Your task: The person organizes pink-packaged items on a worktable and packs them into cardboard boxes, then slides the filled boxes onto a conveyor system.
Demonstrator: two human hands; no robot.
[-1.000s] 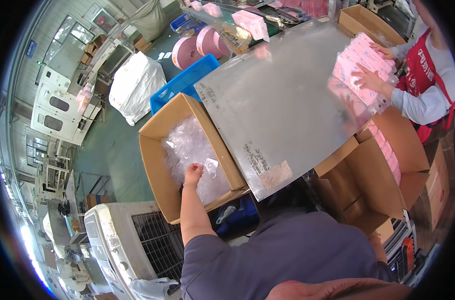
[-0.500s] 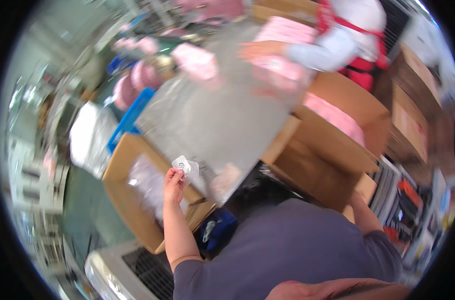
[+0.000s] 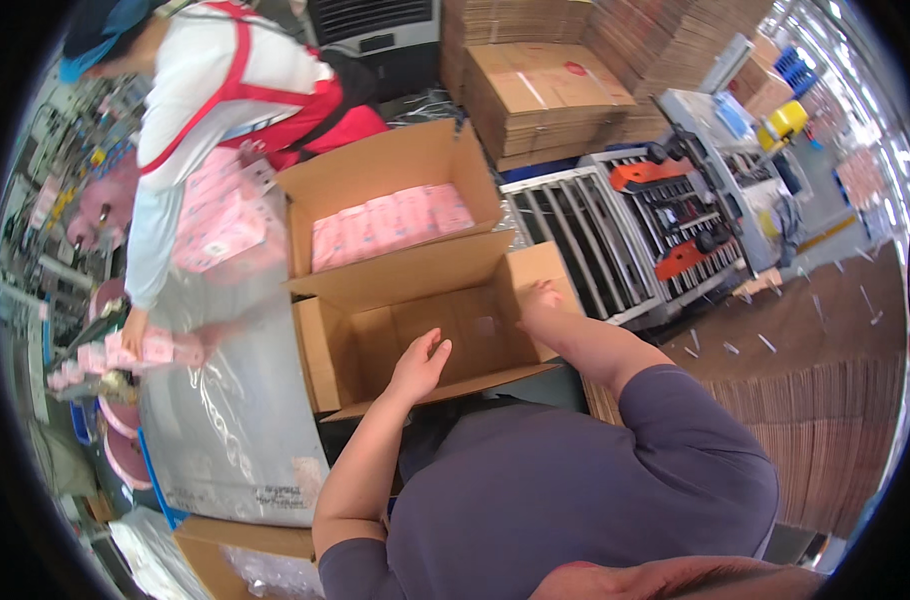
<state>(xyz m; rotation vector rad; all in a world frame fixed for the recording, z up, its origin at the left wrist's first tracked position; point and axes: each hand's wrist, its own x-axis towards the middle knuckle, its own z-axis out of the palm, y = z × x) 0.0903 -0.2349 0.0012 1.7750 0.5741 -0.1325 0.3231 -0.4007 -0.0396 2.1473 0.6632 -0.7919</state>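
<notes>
An open cardboard box (image 3: pixel 430 292) stands in front of me, its flaps spread outward. A small pale, see-through patch (image 3: pixel 487 324) shows faintly inside it; I cannot make out what it is. Over the near edge of the box, my left hand (image 3: pixel 420 368) is open, thumb apart from the fingers, with nothing in it. At the box's right flap (image 3: pixel 547 272) is my right hand (image 3: pixel 542 297), its fingers loosely bent and apart; no held thing shows. Whether it presses on the flap is unclear.
Beyond stands a second box (image 3: pixel 375 176) of pink packs (image 3: pixel 393 220). A co-worker (image 3: pixel 225 90) reaches over the grey table (image 3: pixel 230 400) toward pink packs at left. A roller conveyor (image 3: pixel 580 240) and stacked cardboard (image 3: pixel 795 430) lie right; another box (image 3: pixel 245 550) sits lower left.
My view has swung right. My left hand has come from the lower-left box to the box before me, and the small clear-white piece it held is gone from its fingers.
</notes>
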